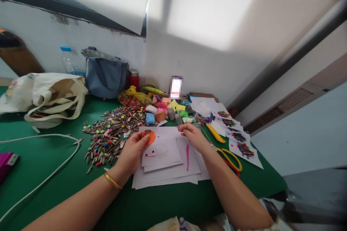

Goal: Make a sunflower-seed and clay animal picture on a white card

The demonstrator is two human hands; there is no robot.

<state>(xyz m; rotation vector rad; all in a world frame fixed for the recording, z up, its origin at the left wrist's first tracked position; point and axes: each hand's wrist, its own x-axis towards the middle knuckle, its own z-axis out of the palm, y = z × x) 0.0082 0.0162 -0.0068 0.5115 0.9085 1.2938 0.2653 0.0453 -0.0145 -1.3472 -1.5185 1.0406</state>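
Note:
My left hand [133, 150] is closed on a flat orange clay disc [150, 136], held just above a stack of white paper sheets [165, 168]. The top sheet [162, 150] carries a faint drawing with a pink clay piece. A thin pink clay strip [187, 156] lies on the sheets to the right. My right hand [193, 135] rests at the sheets' far right edge, its fingertips pinched together on something I cannot make out. A gold bangle [112, 181] circles my left wrist.
A heap of sunflower seeds with coloured beads [112, 131] spreads left of the sheets. Coloured clay blocks [165, 112], yellow scissors [230, 157], finished pictures [238, 137], a tote bag [46, 97], a blue bag [105, 75] and a white cable [43, 177] lie on the green table [54, 158].

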